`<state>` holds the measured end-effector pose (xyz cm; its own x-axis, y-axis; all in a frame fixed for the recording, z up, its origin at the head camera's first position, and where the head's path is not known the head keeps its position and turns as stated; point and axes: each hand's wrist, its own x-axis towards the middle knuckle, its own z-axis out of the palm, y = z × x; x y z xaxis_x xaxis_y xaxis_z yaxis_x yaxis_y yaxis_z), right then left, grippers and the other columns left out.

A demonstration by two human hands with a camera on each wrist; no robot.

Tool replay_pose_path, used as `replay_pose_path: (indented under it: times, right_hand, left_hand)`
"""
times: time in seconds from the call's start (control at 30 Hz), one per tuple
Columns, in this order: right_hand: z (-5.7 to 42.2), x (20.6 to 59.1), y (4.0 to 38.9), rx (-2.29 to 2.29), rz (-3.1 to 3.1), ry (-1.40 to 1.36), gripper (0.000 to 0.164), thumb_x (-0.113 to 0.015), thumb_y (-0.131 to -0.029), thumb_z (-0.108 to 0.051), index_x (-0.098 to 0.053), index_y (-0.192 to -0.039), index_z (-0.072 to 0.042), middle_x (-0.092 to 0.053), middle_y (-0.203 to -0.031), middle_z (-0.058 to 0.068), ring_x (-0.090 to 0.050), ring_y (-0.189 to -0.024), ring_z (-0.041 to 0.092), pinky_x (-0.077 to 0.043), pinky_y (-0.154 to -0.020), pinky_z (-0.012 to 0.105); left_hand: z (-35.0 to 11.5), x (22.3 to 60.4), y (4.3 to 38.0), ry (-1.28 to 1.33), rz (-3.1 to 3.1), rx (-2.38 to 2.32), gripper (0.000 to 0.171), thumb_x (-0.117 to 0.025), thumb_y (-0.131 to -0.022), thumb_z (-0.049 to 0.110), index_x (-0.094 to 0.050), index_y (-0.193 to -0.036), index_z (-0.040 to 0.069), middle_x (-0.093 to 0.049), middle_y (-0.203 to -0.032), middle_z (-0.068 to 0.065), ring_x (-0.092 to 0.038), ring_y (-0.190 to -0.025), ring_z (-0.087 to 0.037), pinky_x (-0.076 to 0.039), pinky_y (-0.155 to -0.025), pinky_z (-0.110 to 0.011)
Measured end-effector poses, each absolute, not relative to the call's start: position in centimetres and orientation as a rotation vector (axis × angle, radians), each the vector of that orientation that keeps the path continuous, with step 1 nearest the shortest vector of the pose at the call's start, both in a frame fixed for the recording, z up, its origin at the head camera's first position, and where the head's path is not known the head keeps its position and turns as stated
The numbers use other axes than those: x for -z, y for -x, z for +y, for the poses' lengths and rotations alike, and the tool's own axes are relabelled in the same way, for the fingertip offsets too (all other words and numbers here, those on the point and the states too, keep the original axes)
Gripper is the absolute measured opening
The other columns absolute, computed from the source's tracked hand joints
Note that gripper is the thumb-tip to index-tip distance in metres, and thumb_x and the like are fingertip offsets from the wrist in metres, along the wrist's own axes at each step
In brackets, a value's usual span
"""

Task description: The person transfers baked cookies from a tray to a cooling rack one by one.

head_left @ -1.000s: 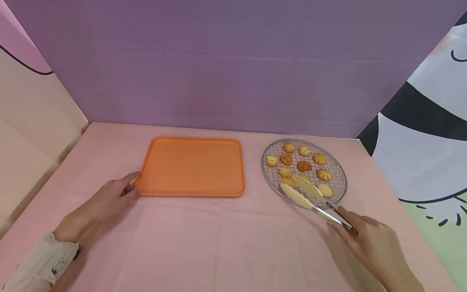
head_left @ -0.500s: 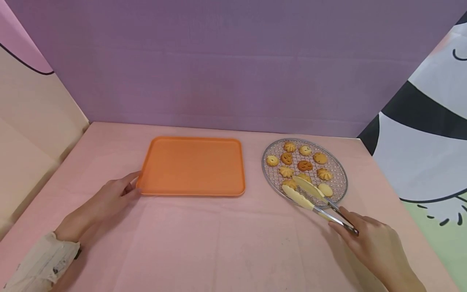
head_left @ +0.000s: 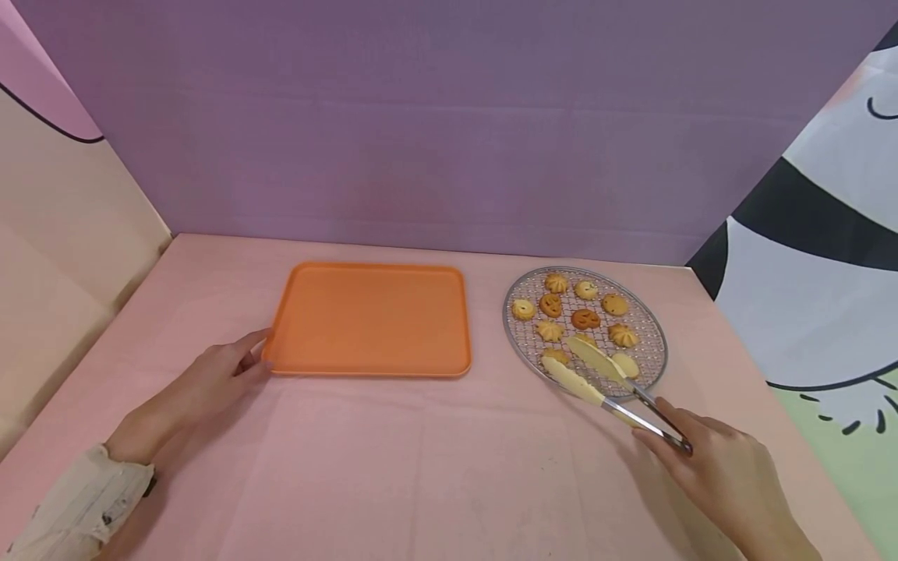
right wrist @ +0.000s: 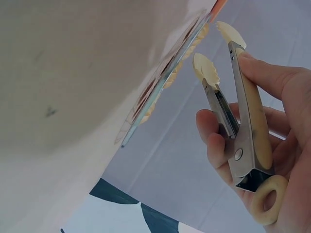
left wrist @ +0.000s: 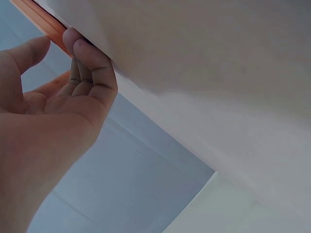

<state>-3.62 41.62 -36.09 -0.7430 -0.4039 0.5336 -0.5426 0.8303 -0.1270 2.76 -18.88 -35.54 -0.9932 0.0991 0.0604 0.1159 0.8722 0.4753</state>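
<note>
At the left lies a flat orange tray (head_left: 368,319). My left hand (head_left: 203,389) is at its near left corner, thumb and bent fingers on either side of the rim, as the left wrist view (left wrist: 63,97) shows. A round wire mesh rack (head_left: 515,343) bears several cookies (head_left: 585,319) of different shapes. My right hand (head_left: 722,467) holds metal tongs (head_left: 634,413) with cream tips. The tips are spread apart over the rack's near part, by a cookie (head_left: 556,358) partly hidden under them. In the right wrist view, the tongs (right wrist: 250,111) hold nothing between their tips.
A pink cloth covers the table (head_left: 435,467). Behind rises a purple backdrop (head_left: 435,140). A cream panel (head_left: 63,234) stands at the left, and a printed panel (head_left: 807,312) at the right.
The tongs have shifted very slightly, with their tips still spread over the rack. My left hand and the tray have stayed in place.
</note>
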Motion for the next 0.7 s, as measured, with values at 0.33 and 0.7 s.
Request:
replay_pose_path:
  times: [0.33,0.7]
  right_hand:
    - [40.7,36.0,3.6,-0.366,-2.439,-0.763,0.051,-0.085,-0.073,-0.036,-0.074,-0.112,-0.005,-0.067,-0.067,0.002,-0.059,-0.056,0.017,-0.047,-0.048,0.042]
    - [38.9,35.8,3.5,-0.438,-2.454,-0.869,0.064,-0.09,-0.065,-0.037,-0.071,-0.117,-0.004,-0.071,-0.081,0.005,-0.062,-0.061,0.011,-0.051,-0.054,0.038]
  left_hand:
    - [-18.9,35.5,-2.9,0.183,-3.002,0.762,0.053,-0.063,-0.097,0.016,-0.045,-0.143,-0.006,-0.059,-0.079,0.005,-0.052,-0.072,-0.01,-0.044,-0.069,-0.029]
    - [-18.8,35.5,-2.8,0.17,-3.011,0.768,0.054,-0.063,-0.098,0.016,-0.044,-0.143,-0.006,-0.059,-0.079,0.004,-0.052,-0.072,-0.01,-0.044,-0.069,-0.029]
